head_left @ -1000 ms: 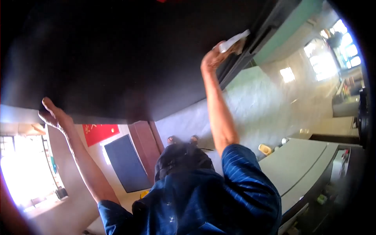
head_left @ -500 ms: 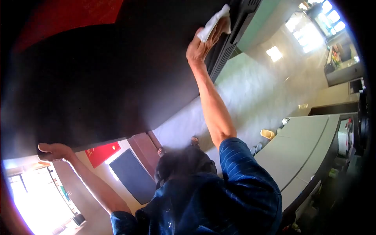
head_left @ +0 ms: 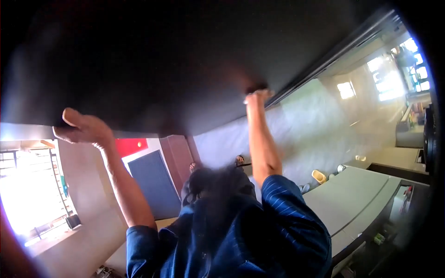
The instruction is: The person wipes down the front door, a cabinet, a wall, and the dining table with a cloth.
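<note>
A large, dark, glossy television (head_left: 153, 69) fills the upper part of the view, tilted, with its slim edge running up to the right. My left hand (head_left: 88, 129) is at its lower left edge, thumb up over the front and fingers around the rim. Against the lower right part of the screen presses my right hand (head_left: 257, 96), closed on a white cloth (head_left: 268, 93). Only a sliver of that cloth shows, and the fingers are mostly hidden.
A pale cabinet (head_left: 347, 194) stands at my right, with slippers (head_left: 318, 176) on the floor beside it. On the left are a bright barred window (head_left: 30, 185) and a dark blue panel (head_left: 154, 183). Red paper (head_left: 131, 147) hangs behind the television.
My right hand has come down and toward me across the screen with the cloth. My left hand appears higher and further right in view, still at the television's edge. The view has shifted.
</note>
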### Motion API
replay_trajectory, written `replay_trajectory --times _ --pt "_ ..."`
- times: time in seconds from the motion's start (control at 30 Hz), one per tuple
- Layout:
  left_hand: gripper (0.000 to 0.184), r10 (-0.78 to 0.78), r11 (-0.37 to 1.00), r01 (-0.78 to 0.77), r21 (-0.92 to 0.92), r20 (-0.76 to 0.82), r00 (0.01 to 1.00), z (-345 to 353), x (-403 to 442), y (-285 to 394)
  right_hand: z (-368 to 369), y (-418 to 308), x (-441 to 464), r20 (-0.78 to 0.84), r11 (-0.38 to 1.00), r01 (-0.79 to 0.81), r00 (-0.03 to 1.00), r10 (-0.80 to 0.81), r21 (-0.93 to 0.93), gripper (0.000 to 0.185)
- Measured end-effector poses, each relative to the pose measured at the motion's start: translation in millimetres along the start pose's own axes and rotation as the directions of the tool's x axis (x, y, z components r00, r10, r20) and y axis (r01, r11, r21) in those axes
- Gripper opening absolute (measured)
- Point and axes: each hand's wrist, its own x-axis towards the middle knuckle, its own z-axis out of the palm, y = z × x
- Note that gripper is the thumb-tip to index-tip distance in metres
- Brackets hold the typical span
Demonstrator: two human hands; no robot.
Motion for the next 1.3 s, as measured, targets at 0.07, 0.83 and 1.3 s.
replay_trajectory --times 0.07,0.83,1.3 --pt "0.069 -0.147 0.988 0.149 -0.036 0.046 0.988 0 -4 1 -7 46 -56 0.013 0.997 0.010 1.000 -0.009 -0.073 0.025" --pt "0.064 0.088 0.852 0.111 -0.511 0.349 0.933 -12 -4 -2 158 -169 -412 0.419 0.438 0.779 0.250 -0.873 0.448 0.047" --pt "0.072 0.048 0.879 0.162 -0.449 0.422 0.905 -13 -7 -6 445 -342 -549 0.423 -0.473 0.808 -0.588 -0.689 0.353 0.059"
